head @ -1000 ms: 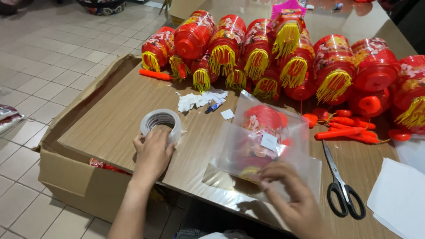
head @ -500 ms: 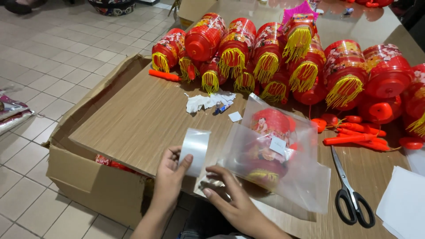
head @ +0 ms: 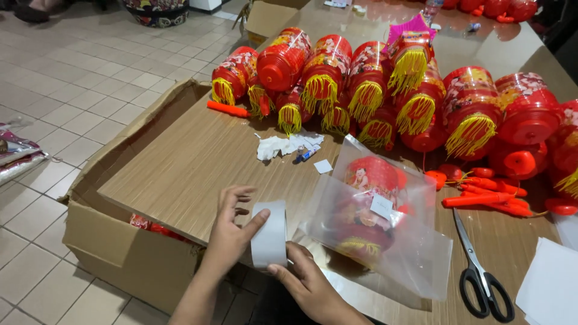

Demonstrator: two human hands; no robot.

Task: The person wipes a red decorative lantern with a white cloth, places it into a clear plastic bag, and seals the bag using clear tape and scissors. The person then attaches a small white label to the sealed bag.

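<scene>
Both hands now grip the tape roll (head: 269, 236) upright: left hand (head: 229, 235) around it, right hand (head: 307, 283) pinching below, off the table (head: 180, 168).

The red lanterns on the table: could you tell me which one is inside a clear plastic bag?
The lantern nearest the hands, alone before the unbagged pile.

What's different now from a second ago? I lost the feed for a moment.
The left hand lifted the tape roll off the table and brought it toward the body, turned on edge. The right hand left the clear bag holding a red lantern and came to the roll's lower edge. The bag, scissors, lantern pile and cardboard box stayed put.
</scene>
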